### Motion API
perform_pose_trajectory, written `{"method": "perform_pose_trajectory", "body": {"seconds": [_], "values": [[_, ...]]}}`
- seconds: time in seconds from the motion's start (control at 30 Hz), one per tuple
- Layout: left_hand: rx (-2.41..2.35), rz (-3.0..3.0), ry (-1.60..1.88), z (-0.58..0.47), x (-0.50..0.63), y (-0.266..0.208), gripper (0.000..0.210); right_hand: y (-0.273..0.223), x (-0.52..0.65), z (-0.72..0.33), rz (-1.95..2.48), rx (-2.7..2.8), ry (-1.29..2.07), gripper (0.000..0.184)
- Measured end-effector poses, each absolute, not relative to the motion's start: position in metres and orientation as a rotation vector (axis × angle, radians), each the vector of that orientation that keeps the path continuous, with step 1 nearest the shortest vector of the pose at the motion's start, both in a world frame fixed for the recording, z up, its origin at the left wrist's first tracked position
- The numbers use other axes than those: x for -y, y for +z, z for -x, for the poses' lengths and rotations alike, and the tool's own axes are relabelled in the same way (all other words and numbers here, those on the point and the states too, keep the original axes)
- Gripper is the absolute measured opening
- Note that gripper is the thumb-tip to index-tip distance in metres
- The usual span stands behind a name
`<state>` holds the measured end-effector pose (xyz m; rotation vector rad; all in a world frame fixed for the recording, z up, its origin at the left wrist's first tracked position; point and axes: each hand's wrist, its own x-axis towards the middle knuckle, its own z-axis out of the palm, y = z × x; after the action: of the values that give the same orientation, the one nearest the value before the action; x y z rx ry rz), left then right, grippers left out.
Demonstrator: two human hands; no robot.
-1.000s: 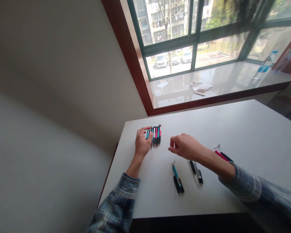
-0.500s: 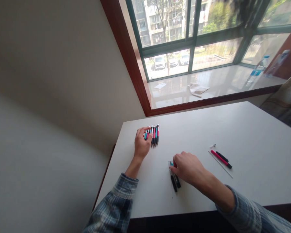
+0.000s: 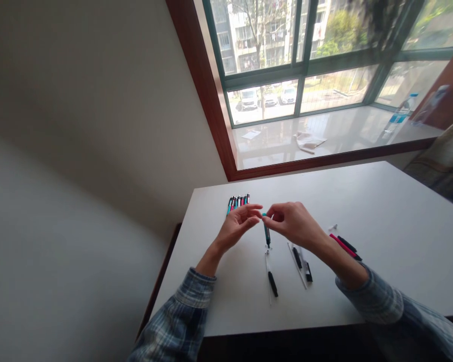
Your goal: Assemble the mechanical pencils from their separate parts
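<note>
Cuffs (image 3: pixel 204 289) of plaid cloth end just above two bare hands. The right hand (image 3: pixel 298 221) pinches a slim, smooth teal barrel (image 3: pixel 267 235) by its top; the left hand (image 3: pixel 234 226) curves alongside, thumb and fingers apart, though I cannot tell whether it touches. Half a second ago the left was at the pens (image 3: pixel 238 200) and the right lower, by the ribless-looking black grip (image 3: pixel 273 284); now they nearly meet. The white table's (image 3: pixel 226 311) left edge runs near the left sleeve; its top stretches rightward past the pink barrel (image 3: pixel 342 243).
</note>
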<state>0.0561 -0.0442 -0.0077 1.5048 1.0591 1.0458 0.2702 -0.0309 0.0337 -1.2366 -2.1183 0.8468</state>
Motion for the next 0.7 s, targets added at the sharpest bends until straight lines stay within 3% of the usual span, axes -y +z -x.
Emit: {"method": "perform_pose_trajectory", "body": {"seconds": [0.1, 0.23, 0.43, 0.6, 0.7], "values": [[-0.955, -1.463, 0.944, -0.061, 0.048, -0.009, 0.049, 0.033, 0.022, -0.262, 1.164, 2.043, 0.858, 0.026], [-0.983, -1.502, 0.891, -0.061, 0.046, -0.011, 0.036, 0.029, 0.009, -0.259, 1.085, 2.034, 0.942, 0.024], [-1.151, -1.445, 1.112, -0.052, 0.039, -0.008, 0.033, 0.010, -0.011, -0.276, 0.927, 2.176, 0.905, 0.017], [-1.167, -1.393, 1.208, -0.054, 0.036, -0.013, 0.010, -0.003, -0.004, -0.290, 0.647, 2.508, 0.928, 0.009], [-1.189, -1.332, 1.251, -0.056, 0.035, -0.018, 0.007, -0.005, 0.003, -0.291, 0.584, 2.574, 0.906, 0.008]]}}
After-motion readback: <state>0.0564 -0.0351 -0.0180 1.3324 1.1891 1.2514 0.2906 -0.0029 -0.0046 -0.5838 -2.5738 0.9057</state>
